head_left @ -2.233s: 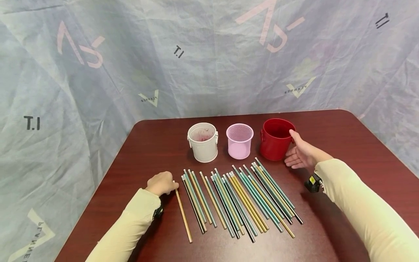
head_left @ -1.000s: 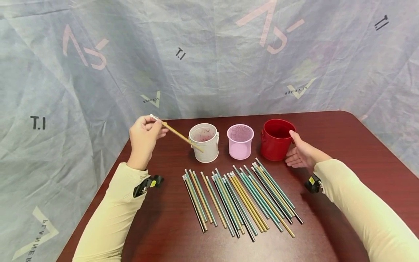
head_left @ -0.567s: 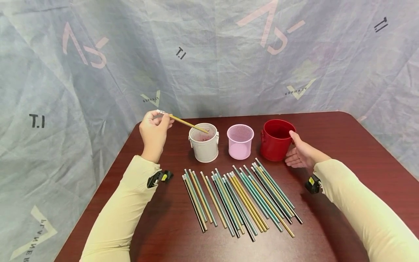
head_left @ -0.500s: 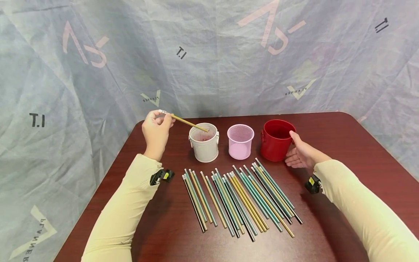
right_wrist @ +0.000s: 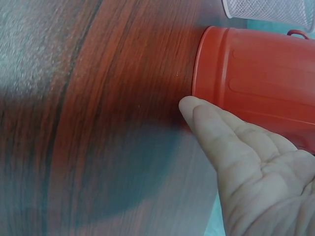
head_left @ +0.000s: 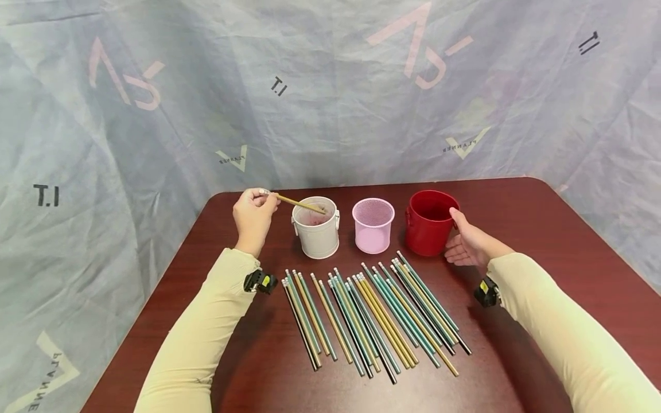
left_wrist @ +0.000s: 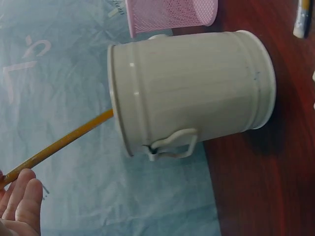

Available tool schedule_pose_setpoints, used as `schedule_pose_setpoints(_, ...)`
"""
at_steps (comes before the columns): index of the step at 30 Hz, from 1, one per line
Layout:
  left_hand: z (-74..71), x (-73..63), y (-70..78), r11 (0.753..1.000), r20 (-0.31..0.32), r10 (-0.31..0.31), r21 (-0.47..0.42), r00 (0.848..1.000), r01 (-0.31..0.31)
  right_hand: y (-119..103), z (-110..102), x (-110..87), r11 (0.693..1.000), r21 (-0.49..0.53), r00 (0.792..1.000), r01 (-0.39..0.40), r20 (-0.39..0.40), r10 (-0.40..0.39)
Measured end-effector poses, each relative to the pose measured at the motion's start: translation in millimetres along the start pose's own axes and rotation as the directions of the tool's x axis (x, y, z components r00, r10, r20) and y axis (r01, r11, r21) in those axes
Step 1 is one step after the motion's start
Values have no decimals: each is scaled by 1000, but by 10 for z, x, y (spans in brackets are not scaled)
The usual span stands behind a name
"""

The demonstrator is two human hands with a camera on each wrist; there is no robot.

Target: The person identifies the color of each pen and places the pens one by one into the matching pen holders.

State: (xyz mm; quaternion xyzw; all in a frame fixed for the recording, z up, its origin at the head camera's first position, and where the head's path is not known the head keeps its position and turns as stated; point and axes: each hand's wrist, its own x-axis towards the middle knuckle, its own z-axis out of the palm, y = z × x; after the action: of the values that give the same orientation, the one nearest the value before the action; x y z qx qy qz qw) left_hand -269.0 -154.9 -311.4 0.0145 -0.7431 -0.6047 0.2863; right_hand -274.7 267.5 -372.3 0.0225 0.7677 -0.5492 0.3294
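My left hand (head_left: pixel 255 218) pinches a yellow pencil (head_left: pixel 295 202) near its white eraser end, left of the white bucket (head_left: pixel 320 241). The pencil slants down to the right, its far end inside the bucket's mouth. In the left wrist view the pencil (left_wrist: pixel 64 142) passes behind the bucket's rim, which hides its tip. My right hand (head_left: pixel 472 244) rests against the right side of the red bucket (head_left: pixel 427 235), thumb at the rim and fingers extended along the wall. In the right wrist view those straight fingers (right_wrist: pixel 221 132) lie beside the red wall.
A pink mesh cup (head_left: pixel 373 238) stands between the two buckets. In front of them, yellow, green and black pencils (head_left: pixel 384 321) lie in a loose row, eraser ends away from me. A printed cloth backdrop (head_left: pixel 330 103) hangs behind the dark red table (head_left: pixel 248 367).
My left hand has picked the leftmost yellow pencil off the table, lifted it and brought its end over and into the white bucket. The right hand has stayed at the red bucket.
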Motion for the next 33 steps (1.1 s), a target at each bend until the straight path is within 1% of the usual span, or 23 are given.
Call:
schedule_pose_setpoints(2,-4,0,-33,999,18,-29,25,999,28,-11,5,7,1000,-7,1000,-4,0,4)
schedule_pose_setpoints(4,-4,3,-72,997,50,-70,41,996,68,-18,8,4,1000,-13,1000,-8,3,8)
schedule_pose_setpoints(7,3,1,-124,989,108,-145,21,984,144,-20,6,-8,1000,-24,1000,-9,7,9)
schedule_pose_setpoints(10,16,-9,-168,981,138,-191,10,972,191,-26,7,-22,1000,-31,1000,-4,8,4)
schedule_pose_setpoints(15,51,-32,-217,977,144,-214,28,966,213,-26,1,-21,1000,-27,1000,2,9,-2)
schedule_pose_setpoints(21,59,-54,-263,962,128,-272,30,954,270,-24,-22,-19,1000,-24,1000,5,-1,-5)
schedule_pose_setpoints(26,32,-71,-315,961,107,-277,44,955,274,-21,-18,-12,1000,-26,1000,9,-13,-9)
schedule_pose_setpoints(31,24,-93,-351,954,149,-299,56,942,294,-19,-23,-24,1000,-20,1000,5,-15,-5)
schedule_pose_setpoints(33,15,-99,-364,953,168,-302,78,938,293,-17,-25,-24,1000,-15,1000,5,-18,-5)
